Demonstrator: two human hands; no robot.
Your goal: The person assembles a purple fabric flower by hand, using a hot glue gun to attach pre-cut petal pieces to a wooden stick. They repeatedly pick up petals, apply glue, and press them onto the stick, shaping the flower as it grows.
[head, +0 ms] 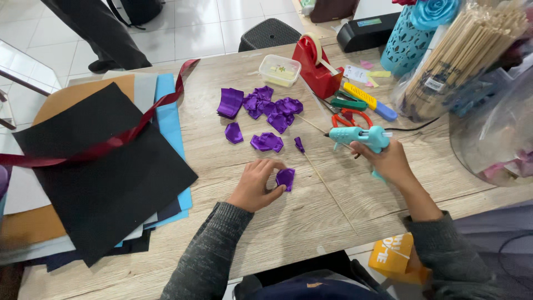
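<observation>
The pale wooden table (pixel 288 222) shows a matt, grained surface. The folded purple satin petal (pixel 285 178) pinched by the left hand (pixel 255 186) has a glossy sheen, as do the loose purple satin pieces (pixel 266 108) heaped farther back. The turquoise plastic glue gun (pixel 360 136) in the right hand (pixel 388 162) looks smooth and slightly shiny. A thin wooden skewer (pixel 327 189) lies bare and matt on the table. The large black sheet (pixel 105 178) appears felt-like, dull and soft, over stacked sheets of blue, grey and tan. A dark red satin ribbon (pixel 111 141) gleams across it. The red plastic tape dispenser (pixel 316 69) is glossy. Both sleeves are grey knitted cloth.
</observation>
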